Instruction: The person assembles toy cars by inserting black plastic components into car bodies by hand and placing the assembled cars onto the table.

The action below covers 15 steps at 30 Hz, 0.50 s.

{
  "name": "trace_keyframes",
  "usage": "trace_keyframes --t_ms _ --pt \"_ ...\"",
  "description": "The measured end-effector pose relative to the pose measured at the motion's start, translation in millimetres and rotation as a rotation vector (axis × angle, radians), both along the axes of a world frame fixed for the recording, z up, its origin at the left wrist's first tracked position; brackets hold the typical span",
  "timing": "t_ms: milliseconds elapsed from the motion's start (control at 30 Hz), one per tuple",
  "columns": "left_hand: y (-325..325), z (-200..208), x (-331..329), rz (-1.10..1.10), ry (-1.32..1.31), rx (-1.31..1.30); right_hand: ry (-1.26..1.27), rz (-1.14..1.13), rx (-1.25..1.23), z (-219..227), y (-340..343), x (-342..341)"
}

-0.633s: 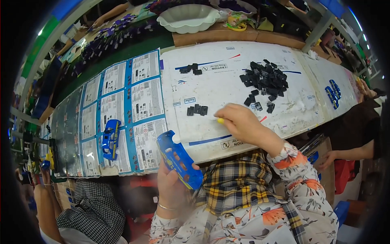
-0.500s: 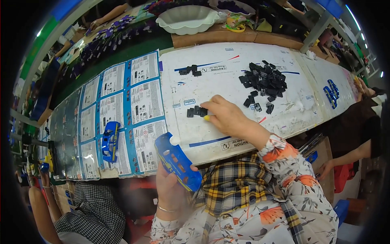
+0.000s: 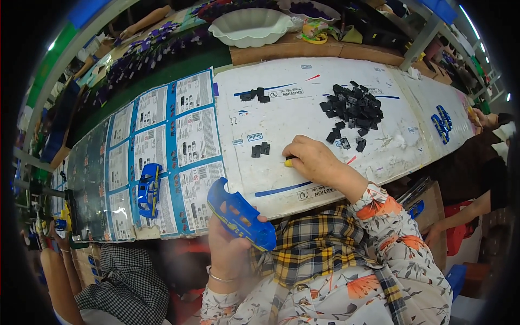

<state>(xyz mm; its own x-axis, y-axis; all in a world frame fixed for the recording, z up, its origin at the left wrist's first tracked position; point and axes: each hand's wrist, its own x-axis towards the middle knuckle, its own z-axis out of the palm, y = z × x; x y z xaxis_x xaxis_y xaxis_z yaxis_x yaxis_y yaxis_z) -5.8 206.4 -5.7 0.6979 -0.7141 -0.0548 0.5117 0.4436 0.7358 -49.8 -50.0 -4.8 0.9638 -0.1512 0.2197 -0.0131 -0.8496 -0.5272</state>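
Note:
My left hand [image 3: 223, 246] grips a blue toy car body shell [image 3: 236, 219] with window openings, tilted just off the table's near edge. Over the white table covering, my right hand [image 3: 314, 160] is closed in a pinch on a small black plastic piece [image 3: 289, 157], mostly hidden by the fingers. Something yellow [image 3: 288, 163] covers one of its fingertips. Left of that hand lie two black plastic pieces [image 3: 260, 149], side by side. Further right and back is a heap of similar black pieces [image 3: 355, 108], and a smaller cluster [image 3: 254, 95] sits at the back left.
Another blue car shell [image 3: 148, 190] lies on printed blue-and-white sheets [image 3: 190, 97] at left. More blue shells [image 3: 441, 124] rest at the far right, near a co-worker's hand [image 3: 486, 118]. A white scalloped bowl [image 3: 249, 27] stands behind the table by a wooden ledge [image 3: 314, 51].
My right hand has drawn a black piece away from the small row, moving right and toward me; two remain there. The shell in my left hand has turned and shifted slightly right.

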Motion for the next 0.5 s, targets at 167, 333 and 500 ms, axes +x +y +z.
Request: trace_keyframes --t_ms 167,333,500 --pt "-3.4 4.3 -4.9 0.016 -0.086 0.065 0.077 0.011 -0.073 5.0 -1.4 -9.8" --pt "-1.2 12.8 -12.4 0.066 -0.078 0.135 0.046 0.056 -0.143 8.0 0.9 -14.8" --pt "-7.9 4.3 -9.0 0.121 -0.482 0.058 -0.060 0.010 0.283 23.2 15.0 -33.9"
